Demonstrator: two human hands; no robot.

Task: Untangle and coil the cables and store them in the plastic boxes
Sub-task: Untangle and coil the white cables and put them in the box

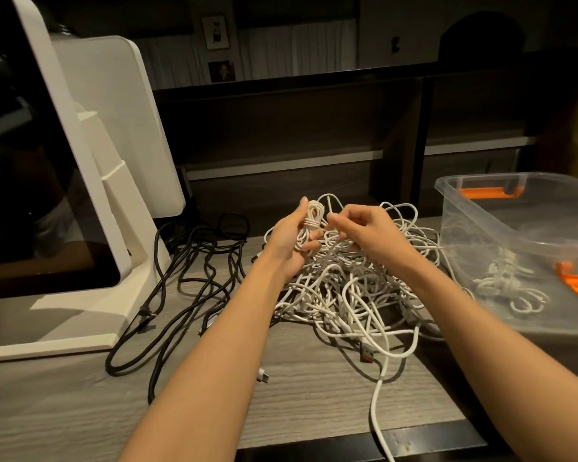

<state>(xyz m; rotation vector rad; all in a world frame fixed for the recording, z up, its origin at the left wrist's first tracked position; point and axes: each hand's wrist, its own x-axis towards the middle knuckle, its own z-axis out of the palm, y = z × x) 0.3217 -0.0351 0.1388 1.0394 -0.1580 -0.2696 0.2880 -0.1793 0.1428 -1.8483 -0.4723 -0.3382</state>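
My left hand [289,240] grips a small coiled white cable [311,221], held upright above the pile. My right hand [364,231] pinches the loose end of that cable just right of the coil, fingers curled. Below both hands lies a big tangle of white cables [351,295] on the wooden table. A clear plastic box [474,235] with orange clips stands at the right. Inside it lie coiled white cables [508,285].
A tangle of black cables [194,271] lies left of the white pile. A white monitor stand [90,315] with two white screens occupies the left side. One white cable [379,405] trails off the table's front edge. A dark shelf runs behind.
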